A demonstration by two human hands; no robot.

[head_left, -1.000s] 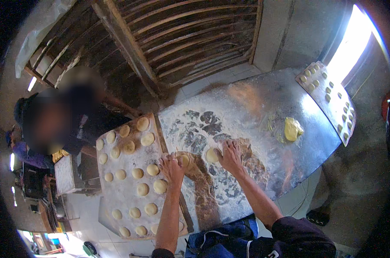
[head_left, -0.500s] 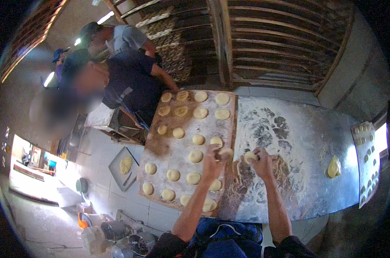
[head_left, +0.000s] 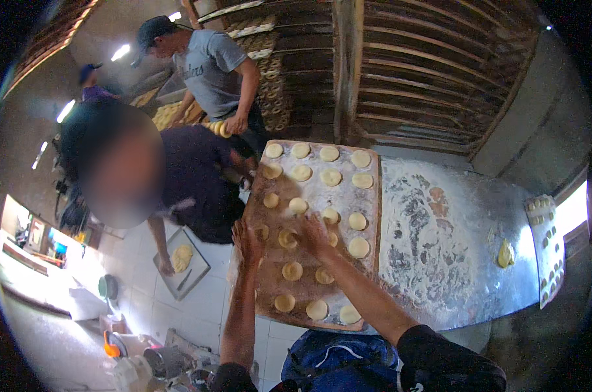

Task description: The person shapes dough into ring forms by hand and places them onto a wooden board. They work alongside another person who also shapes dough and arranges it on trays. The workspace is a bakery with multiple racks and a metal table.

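Observation:
A floured wooden board (head_left: 315, 191) in front of me bears rows of flat, pale dough rounds (head_left: 358, 247). My left hand (head_left: 246, 243) lies by the board's left edge, fingers stretched out and nothing seen in them. Over the middle rows my right hand (head_left: 311, 234) is spread, slightly blurred, and partly covers a dough round (head_left: 287, 238). Whether it presses on that round I cannot tell. Neither hand appears to hold anything.
The board rests beside a flour-dusted metal table (head_left: 498, 294) with a yellow dough lump (head_left: 506, 255). A co-worker leans in at left, one hand at a tray (head_left: 200, 264) of dough. Another person (head_left: 214, 72) holds several round pieces. Wooden racks (head_left: 433, 78) stand behind.
My hands have moved left from the board's right edge, where they held dough rounds, and no longer hold them. The view has shifted. The co-worker's hand has come down to the tray.

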